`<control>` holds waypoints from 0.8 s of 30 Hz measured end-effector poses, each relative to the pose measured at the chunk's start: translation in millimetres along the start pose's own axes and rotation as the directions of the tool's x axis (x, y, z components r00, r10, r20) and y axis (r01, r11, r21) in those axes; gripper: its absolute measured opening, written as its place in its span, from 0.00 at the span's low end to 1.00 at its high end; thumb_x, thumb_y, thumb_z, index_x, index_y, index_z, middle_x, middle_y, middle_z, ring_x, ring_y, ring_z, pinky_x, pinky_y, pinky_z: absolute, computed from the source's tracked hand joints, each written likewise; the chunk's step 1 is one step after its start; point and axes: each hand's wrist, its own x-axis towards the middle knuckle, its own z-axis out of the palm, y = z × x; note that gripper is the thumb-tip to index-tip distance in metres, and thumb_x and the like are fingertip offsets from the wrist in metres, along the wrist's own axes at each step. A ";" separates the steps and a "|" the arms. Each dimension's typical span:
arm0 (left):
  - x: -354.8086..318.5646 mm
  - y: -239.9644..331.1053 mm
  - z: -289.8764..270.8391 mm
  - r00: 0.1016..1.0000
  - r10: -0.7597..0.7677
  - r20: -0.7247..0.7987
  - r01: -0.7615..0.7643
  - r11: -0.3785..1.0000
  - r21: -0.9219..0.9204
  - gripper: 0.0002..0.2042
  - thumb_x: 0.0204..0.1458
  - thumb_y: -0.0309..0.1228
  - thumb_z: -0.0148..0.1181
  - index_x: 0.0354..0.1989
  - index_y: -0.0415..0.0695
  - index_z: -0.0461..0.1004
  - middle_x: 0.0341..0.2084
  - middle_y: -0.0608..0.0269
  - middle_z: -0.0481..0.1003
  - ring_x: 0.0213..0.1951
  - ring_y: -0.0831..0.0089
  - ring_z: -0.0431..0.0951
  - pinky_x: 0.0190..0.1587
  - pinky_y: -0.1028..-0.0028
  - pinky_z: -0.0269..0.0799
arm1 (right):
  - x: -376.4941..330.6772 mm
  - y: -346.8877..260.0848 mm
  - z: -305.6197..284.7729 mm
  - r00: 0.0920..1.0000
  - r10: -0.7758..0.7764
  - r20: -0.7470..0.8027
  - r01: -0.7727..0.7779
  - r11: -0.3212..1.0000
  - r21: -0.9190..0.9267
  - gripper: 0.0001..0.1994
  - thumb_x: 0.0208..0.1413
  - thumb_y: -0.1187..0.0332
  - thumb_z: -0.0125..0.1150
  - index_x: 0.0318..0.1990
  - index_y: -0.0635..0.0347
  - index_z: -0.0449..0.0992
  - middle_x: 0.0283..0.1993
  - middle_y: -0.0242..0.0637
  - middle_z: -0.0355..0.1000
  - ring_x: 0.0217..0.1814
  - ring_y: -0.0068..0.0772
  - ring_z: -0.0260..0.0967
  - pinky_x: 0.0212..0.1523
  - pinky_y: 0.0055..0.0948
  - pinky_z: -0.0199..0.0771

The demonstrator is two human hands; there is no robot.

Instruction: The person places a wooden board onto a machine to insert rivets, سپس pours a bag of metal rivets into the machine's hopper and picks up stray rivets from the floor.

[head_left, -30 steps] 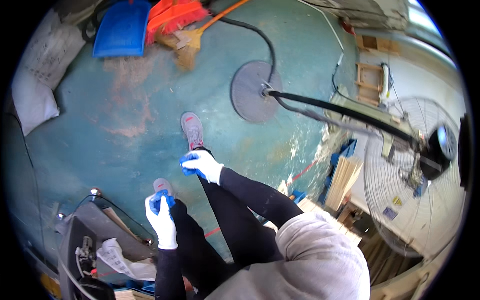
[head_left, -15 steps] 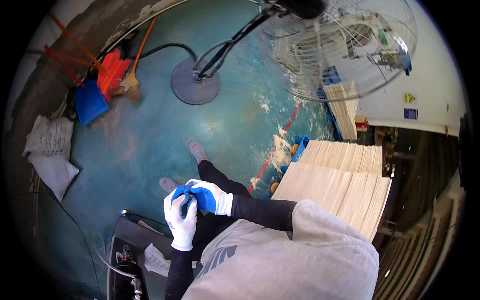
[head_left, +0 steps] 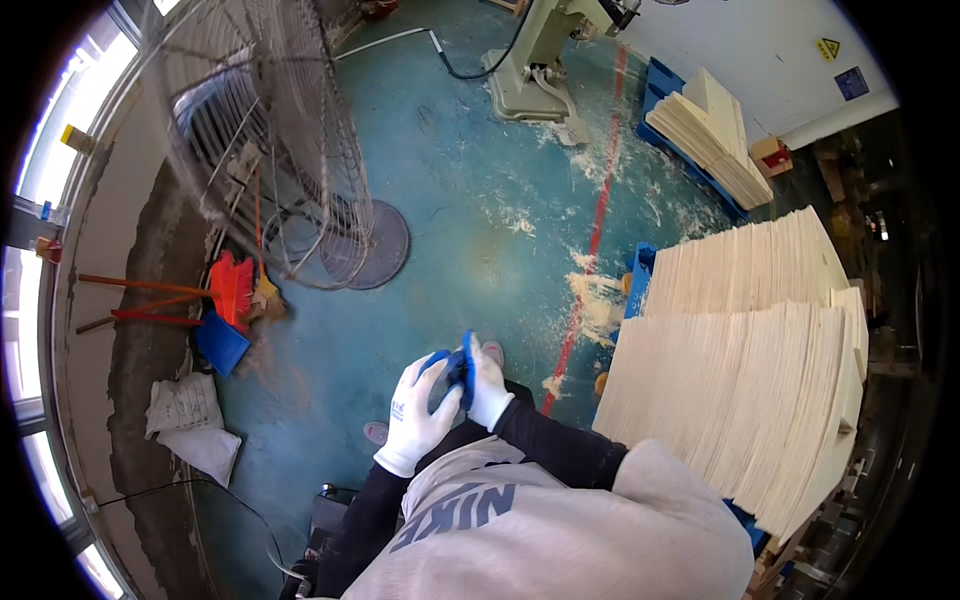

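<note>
Above teal concrete floor point(head_left: 470, 230), white knit-gloved left hand point(head_left: 418, 412) and right hand point(head_left: 488, 385), grips clamped on blue rubbery glove point(head_left: 458, 366)

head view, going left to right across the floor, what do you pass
white sacks → blue dustpan → standing fan → left hand → right hand → red floor line → stacks of pale wood sheets

Just below the middle of the frame we see our two white-gloved hands pressed together, left hand point(head_left: 418, 412) and right hand point(head_left: 487, 385), the blue-coated palms facing each other and touching above the teal floor.
</note>
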 end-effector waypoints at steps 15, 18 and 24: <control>274.8 -83.4 188.4 0.858 -0.511 0.055 0.513 0.850 -0.117 0.16 0.56 0.35 0.63 0.47 0.38 0.79 0.46 0.46 0.80 0.50 0.49 0.79 0.54 0.61 0.74 | 160.6 -365.4 -32.3 0.987 -0.121 0.103 0.068 0.909 0.412 0.26 0.66 0.39 0.52 0.28 0.52 0.74 0.28 0.36 0.73 0.25 0.35 0.69 0.27 0.29 0.70; 348.4 -115.0 217.1 0.817 -0.553 0.165 0.570 0.817 -0.085 0.16 0.56 0.37 0.62 0.47 0.38 0.79 0.43 0.45 0.80 0.47 0.51 0.81 0.52 0.61 0.74 | 200.0 -423.0 -33.5 0.986 -0.154 0.066 0.127 0.944 0.306 0.25 0.66 0.40 0.52 0.26 0.49 0.72 0.31 0.34 0.72 0.31 0.35 0.67 0.30 0.32 0.65; 493.2 -166.8 221.6 0.678 -0.705 0.207 0.731 0.677 -0.087 0.18 0.54 0.39 0.62 0.46 0.37 0.78 0.41 0.43 0.80 0.47 0.49 0.81 0.51 0.61 0.74 | 313.4 -531.6 8.4 0.991 -0.131 -0.037 0.136 0.969 0.206 0.25 0.69 0.42 0.49 0.23 0.47 0.65 0.23 0.27 0.60 0.23 0.26 0.53 0.23 0.28 0.49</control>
